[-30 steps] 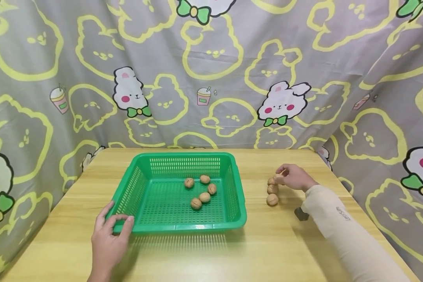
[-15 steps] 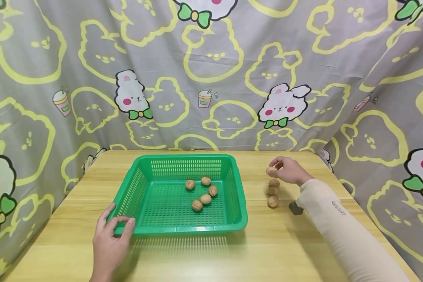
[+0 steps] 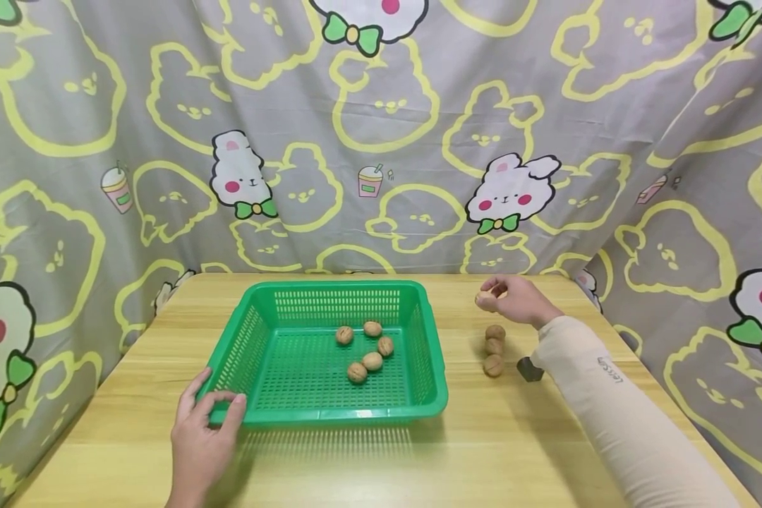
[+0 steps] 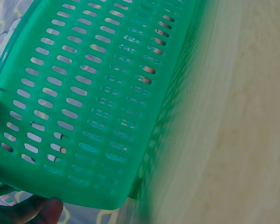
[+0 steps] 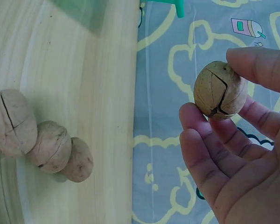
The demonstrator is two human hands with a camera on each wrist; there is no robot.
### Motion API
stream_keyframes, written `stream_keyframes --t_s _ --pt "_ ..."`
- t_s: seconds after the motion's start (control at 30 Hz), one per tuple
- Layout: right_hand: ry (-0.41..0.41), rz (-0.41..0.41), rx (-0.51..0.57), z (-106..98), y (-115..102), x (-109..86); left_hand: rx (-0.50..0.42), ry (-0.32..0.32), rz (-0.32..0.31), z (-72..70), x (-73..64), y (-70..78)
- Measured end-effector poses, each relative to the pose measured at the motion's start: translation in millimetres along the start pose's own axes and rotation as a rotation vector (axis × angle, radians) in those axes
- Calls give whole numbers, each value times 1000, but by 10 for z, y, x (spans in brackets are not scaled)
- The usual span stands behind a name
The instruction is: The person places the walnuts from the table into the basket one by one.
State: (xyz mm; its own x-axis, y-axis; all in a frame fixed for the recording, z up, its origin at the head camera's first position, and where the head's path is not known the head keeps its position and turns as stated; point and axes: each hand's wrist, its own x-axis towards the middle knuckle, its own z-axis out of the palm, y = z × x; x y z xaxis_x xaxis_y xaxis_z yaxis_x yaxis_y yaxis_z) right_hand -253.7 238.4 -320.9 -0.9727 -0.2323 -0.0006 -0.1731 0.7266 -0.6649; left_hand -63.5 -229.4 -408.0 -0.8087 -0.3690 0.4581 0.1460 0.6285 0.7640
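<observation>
My right hand [image 3: 523, 303] holds a cracked walnut [image 5: 214, 91] between thumb and fingers, raised above the far right of the table. A jagged dark crack runs down its shell in the right wrist view. Below the hand, a row of three walnuts [image 3: 493, 365] lies on the wood. At the near left corner of a green plastic basket [image 3: 330, 414], my left hand [image 3: 203, 441] grips the rim, thumb at the front and fingers over the left side. Several walnuts [image 3: 372, 361] lie inside the basket, toward its right half.
The wooden table [image 3: 482, 451] ends at a grey curtain [image 3: 413, 106] with yellow cartoon outlines, which also hangs along both sides. A small dark block-shaped object [image 3: 530, 369] shows beneath the right sleeve [image 3: 600, 395].
My right hand has lifted a walnut from the far end of the row and carried it up and slightly left. The left hand stays at the basket corner.
</observation>
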Motion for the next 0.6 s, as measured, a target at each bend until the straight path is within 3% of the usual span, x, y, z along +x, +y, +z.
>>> stream_keyframes --t_s 0.2,0.6 --pt "-9 4 -2 -10 -87 4 8 -18 -22 2 -1 -12" --pt "0 -73 57 57 -237 41 27 -25 -41 2 -8 -13"
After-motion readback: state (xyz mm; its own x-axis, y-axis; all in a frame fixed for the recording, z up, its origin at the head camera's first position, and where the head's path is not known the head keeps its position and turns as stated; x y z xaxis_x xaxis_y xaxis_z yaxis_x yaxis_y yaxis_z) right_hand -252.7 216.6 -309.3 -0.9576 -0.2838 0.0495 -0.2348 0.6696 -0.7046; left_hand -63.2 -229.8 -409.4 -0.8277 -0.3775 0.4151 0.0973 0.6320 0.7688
